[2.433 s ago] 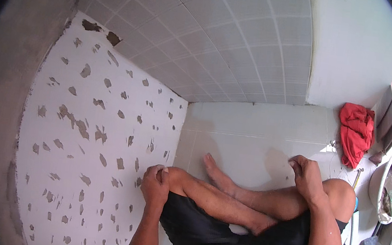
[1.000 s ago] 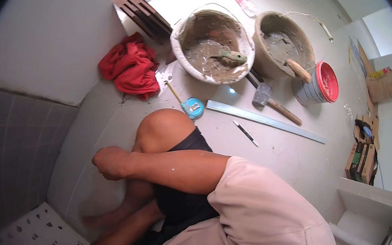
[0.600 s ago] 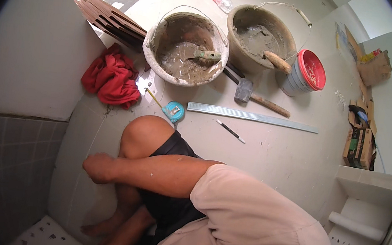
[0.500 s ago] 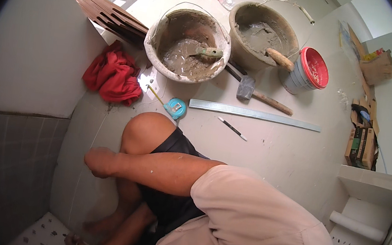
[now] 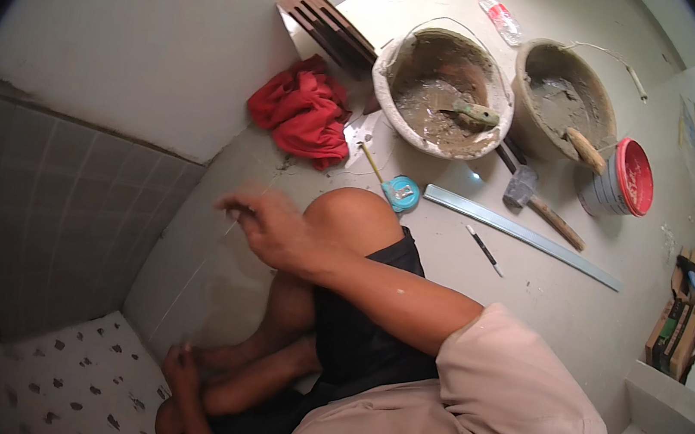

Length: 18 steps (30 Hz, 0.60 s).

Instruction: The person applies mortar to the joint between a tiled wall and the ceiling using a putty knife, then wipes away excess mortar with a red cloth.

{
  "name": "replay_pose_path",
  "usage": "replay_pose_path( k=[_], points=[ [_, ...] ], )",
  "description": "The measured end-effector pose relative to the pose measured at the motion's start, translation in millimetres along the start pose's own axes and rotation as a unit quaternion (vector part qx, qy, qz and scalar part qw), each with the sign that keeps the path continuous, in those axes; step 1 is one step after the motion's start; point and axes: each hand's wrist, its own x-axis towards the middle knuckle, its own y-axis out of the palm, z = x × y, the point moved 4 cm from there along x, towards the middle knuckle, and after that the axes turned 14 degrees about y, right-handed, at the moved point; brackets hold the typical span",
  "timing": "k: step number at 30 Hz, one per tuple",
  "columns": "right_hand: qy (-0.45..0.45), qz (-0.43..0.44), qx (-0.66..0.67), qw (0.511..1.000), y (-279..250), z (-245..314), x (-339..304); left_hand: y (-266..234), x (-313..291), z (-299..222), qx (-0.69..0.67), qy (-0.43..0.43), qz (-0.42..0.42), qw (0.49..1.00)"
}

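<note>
My right hand (image 5: 272,229) hangs in the air beside my bent knee, over the pale floor; its fingers are apart, slightly blurred, and hold nothing. Lower down, my left hand (image 5: 183,370) is beside my foot, near a white panel with dark spots (image 5: 90,372). Its fingers are bent close together, and whatever may be in them is hidden. Beyond my knee lies a turquoise tape measure (image 5: 402,193) with a short length of yellow blade pulled out. A metal straightedge (image 5: 519,236) and a black-and-white marker (image 5: 484,249) rest to its right.
A bucket of wet mortar (image 5: 385,105) holds a trowel (image 5: 475,113); a second mortar bucket (image 5: 607,119) stands beside it. Nearby are a hammer (image 5: 522,188), a red-rimmed pail (image 5: 619,191), a plastic bottle (image 5: 499,17) and a red cloth (image 5: 304,112). A grey tiled wall (image 5: 62,208) bounds the left.
My right hand has lifted and its fingers have spread. My left hand has moved up, away from the lower edge. The view has turned, showing more of the spotted panel and tiled wall.
</note>
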Motion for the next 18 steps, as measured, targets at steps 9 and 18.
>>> replay_pose_path(
  k=[9,18],
  points=[
    [0.204,-0.251,-0.292,0.9,-269.0,-27.5,-112.4,2.1,-11.8,-2.3,0.051,0.058,-0.011,0.997],
    [0.359,-0.143,-0.49,0.782,-271.1,-112.2,-200.6,3.9,-1.5,9.3,-0.023,0.074,-0.036,0.996]
  ],
)
